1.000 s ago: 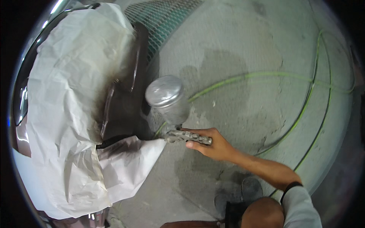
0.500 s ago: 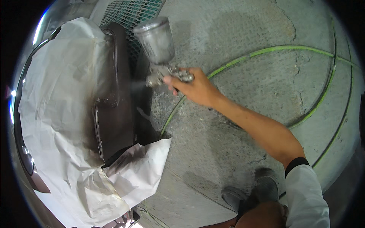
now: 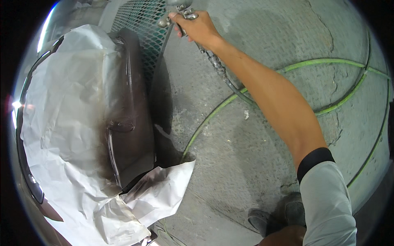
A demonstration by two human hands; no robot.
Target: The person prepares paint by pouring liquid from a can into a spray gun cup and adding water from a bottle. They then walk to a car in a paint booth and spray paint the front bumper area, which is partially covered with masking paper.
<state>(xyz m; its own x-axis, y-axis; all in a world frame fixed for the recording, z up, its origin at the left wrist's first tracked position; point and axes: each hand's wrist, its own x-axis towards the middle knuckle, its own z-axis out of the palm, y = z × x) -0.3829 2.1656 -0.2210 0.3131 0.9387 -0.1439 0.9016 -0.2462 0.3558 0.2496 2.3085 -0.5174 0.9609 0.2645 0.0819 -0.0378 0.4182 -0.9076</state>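
Observation:
My right hand is wrapped round the grip of a metal spray gun at the top of the view. Its nozzle points left, and the cup on top is cut off by the upper edge. From the handle a dark hose fitting runs down under my forearm. Below and left of the gun stands a dark brown, glossy car body panel, apart from the nozzle. White masking paper, darkened with overspray along the panel, covers the car beside it. My left hand is out of view.
A green air hose curves across the rough concrete floor and passes beneath my arm. Beyond the panel lies a metal mesh grate. A loose flap of masking paper juts over the floor. My dark shoes stand at the bottom.
My right hand has carried the spray gun up and away, toward the far end of the panel. The faint spray mist at the nozzle no longer shows. The view has shifted slightly.

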